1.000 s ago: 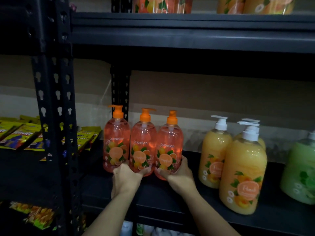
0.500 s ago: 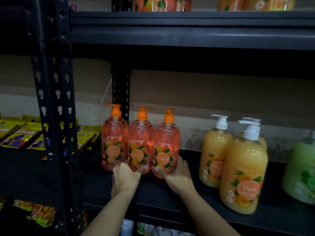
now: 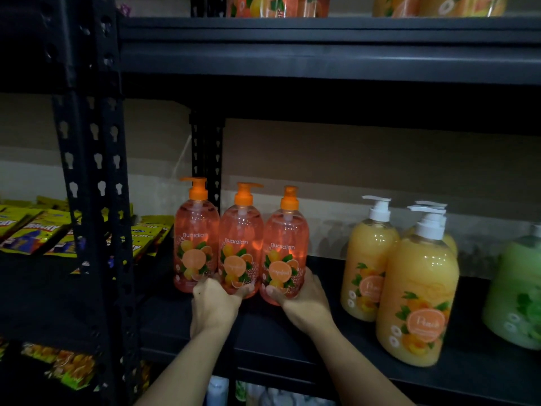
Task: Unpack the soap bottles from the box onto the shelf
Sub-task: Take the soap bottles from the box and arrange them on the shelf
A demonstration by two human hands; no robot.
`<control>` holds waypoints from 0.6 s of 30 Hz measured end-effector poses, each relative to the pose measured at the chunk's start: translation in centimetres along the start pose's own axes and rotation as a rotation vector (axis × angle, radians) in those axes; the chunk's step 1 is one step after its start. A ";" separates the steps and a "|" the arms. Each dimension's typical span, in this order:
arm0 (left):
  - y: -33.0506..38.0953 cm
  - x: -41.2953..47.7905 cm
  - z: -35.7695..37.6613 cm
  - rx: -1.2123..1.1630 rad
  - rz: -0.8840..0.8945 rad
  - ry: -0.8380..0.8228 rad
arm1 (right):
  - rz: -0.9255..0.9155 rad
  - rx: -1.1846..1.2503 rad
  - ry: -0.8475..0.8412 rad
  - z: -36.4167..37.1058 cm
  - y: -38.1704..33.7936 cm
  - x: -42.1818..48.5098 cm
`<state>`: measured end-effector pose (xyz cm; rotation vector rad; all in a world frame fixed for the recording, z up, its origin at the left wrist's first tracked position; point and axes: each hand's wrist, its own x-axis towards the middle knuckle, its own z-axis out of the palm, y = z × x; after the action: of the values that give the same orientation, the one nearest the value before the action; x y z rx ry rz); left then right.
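Dim light, black metal shelving [image 3: 322, 58], beige wall [image 3: 366, 159]

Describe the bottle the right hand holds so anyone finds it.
On the black shelf, three pink bottles with orange pumps stand left of the yellow bottles. It is the rightmost pink bottle; unlike its neighbours, its nozzle isn't turned sideways.

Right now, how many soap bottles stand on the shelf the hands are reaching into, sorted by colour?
Pink grapefruit bottles: 3
Yellow peach bottles: 3, one mostly hidden behind the others
Green bottle: 1, cut off by the frame edge
Total: 7
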<state>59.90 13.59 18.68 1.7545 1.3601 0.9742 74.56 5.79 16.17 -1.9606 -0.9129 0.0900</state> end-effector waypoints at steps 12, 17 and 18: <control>-0.2 0.0 0.2 0.052 0.024 0.025 | 0.026 -0.018 -0.028 0.1 0.0 0.1; -0.3 0.1 0.3 0.059 0.028 0.028 | 0.046 -0.012 -0.040 -0.1 -0.2 0.0; -0.3 0.2 0.4 0.059 0.028 0.021 | 0.051 -0.011 -0.042 -0.2 -0.3 -0.2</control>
<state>60.13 13.79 18.21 1.8162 1.3946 0.9792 74.35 5.65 16.48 -1.9986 -0.8924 0.1562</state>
